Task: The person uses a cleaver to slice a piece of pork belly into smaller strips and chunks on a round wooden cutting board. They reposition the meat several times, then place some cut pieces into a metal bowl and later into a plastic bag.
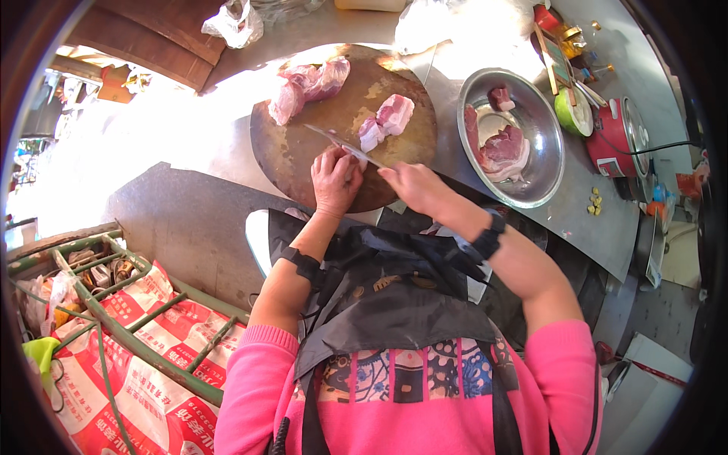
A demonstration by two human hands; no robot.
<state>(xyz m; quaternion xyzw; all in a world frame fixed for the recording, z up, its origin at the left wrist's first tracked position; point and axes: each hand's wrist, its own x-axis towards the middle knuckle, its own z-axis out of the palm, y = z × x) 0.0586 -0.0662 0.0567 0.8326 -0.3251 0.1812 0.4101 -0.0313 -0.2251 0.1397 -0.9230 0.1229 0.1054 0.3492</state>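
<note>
My right hand (412, 185) grips the handle of a kitchen knife (347, 147), its blade pointing up and left across a round wooden chopping board (290, 165). Beside the blade, my left hand (335, 176) is closed over a small piece of meat, mostly hidden under the fingers. Just beyond the knife lie chunks of raw meat with pale fat (392, 115). A larger piece of raw meat (310, 85) rests near the board's far left. To the right of the board, a steel basin (467, 145) holds several pieces of raw meat (503, 151).
Right of the basin are a green bowl (569, 111), a red rice cooker (613, 139), bottles and small yellow pieces (594, 202) on the metal counter (603, 244). A plastic bag (233, 25) lies at the back. A green metal frame (131, 335) stands at lower left.
</note>
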